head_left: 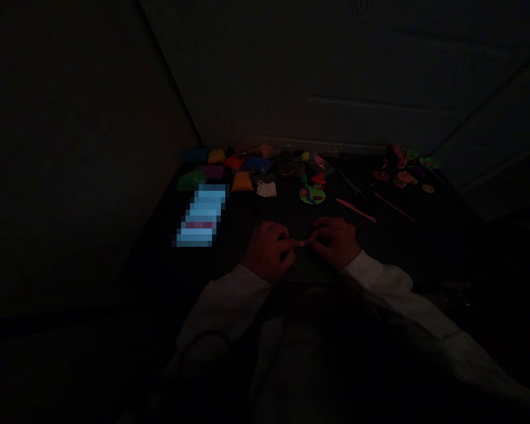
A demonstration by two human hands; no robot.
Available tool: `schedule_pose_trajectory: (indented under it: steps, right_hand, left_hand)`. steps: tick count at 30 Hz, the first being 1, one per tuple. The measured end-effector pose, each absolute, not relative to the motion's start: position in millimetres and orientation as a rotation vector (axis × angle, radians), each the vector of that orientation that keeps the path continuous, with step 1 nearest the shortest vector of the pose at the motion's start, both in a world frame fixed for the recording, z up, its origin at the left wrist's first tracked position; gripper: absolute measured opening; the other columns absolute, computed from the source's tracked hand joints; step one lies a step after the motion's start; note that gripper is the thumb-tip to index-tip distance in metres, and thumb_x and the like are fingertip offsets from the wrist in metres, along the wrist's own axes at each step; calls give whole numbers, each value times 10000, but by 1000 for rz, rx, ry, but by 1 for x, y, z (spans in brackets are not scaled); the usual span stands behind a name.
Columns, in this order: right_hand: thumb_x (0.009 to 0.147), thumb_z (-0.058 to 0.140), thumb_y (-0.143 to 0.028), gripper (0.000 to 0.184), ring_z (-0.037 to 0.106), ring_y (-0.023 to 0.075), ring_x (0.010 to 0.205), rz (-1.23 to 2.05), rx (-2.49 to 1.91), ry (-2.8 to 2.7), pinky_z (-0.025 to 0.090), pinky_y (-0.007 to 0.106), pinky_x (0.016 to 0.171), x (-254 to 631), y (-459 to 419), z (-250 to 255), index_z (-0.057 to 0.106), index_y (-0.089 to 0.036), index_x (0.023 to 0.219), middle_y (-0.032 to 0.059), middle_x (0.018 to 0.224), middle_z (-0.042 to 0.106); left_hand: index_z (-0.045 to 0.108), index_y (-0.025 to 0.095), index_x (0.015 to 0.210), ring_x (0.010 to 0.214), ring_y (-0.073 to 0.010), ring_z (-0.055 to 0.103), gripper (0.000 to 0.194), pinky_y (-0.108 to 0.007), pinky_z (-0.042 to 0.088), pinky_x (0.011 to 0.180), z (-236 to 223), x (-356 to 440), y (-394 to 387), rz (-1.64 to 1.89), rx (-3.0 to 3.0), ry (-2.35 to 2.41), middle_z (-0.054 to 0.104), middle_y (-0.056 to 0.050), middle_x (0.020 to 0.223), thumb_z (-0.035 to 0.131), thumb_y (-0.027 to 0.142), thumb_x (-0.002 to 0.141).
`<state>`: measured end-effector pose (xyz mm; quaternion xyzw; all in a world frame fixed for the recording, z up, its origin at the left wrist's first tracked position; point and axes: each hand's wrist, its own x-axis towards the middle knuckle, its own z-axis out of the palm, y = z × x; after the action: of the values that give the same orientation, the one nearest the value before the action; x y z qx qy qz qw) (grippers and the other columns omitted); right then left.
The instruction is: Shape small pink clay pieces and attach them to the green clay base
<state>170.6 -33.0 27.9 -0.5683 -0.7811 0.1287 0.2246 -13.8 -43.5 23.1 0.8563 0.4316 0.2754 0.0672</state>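
In dim light, my left hand (269, 250) and my right hand (335, 241) meet low over the dark table (229, 232). A tiny pink piece of modelling clay (302, 243) sits between their fingertips. The fingers of both hands are closed in a pinch on it, one from each side. Just beyond lies a round green clay disc (312, 196) with blue and red shapes on it. A small clay house with a red roof (318, 181) stands at its back edge. Right of the disc is a pink modelling knife (355, 210).
A brightly lit phone (202, 216), its screen blurred, lies at the left. Bags of coloured clay, including an orange one (242, 182) and a white one (266, 188), line the back. Scissors (352, 184), a thin pink stick (394, 206) and clay flowers (405, 178) are at the right.
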Motion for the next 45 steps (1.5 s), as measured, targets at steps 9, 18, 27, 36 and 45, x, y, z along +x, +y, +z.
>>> schedule_pose_trajectory:
  steps: [9, 18, 27, 36, 45]
  right_hand:
    - [675, 555, -365, 146, 441, 214, 921, 343, -1585, -2164, 271, 394, 739, 170, -33, 29, 624, -236, 676, 9, 968, 558]
    - [670, 552, -363, 143, 437, 219, 918, 339, -1599, -2179, 267, 406, 734, 169, -32, 31, 619, -236, 667, 7, 965, 559]
    - [655, 565, -359, 137, 446, 220, 911, 311, -1608, -2150, 278, 408, 742, 167, -35, 33, 613, -231, 667, 20, 952, 554]
    - [724, 504, -337, 172, 490, 191, 891, 354, -1512, -2036, 353, 378, 789, 210, -30, 27, 599, -203, 774, 47, 919, 553]
    - [741, 499, -334, 198, 503, 168, 862, 343, -1501, -2154, 374, 343, 785, 211, -27, 23, 630, -226, 842, 29, 900, 574]
  left_hand:
    - [614, 247, 949, 845, -201, 403, 276, -366, 327, 723, 25, -9, -45, 731, 2655, 1294, 518, -53, 830, 452, 232, 726]
    - [609, 253, 958, 855, -204, 395, 286, -364, 323, 721, 27, -7, -45, 673, 2684, 1299, 522, -50, 852, 455, 217, 720]
    - [600, 240, 961, 858, -216, 394, 288, -373, 320, 714, 27, -4, -47, 634, 2720, 1324, 523, -55, 857, 469, 202, 708]
    - [584, 261, 1005, 831, -189, 406, 303, -353, 332, 724, 25, -6, -44, 699, 2660, 1260, 510, -49, 834, 438, 212, 744]
    - [577, 248, 1020, 839, -194, 411, 309, -360, 332, 727, 28, -3, -44, 616, 2693, 1269, 511, -55, 847, 434, 226, 748]
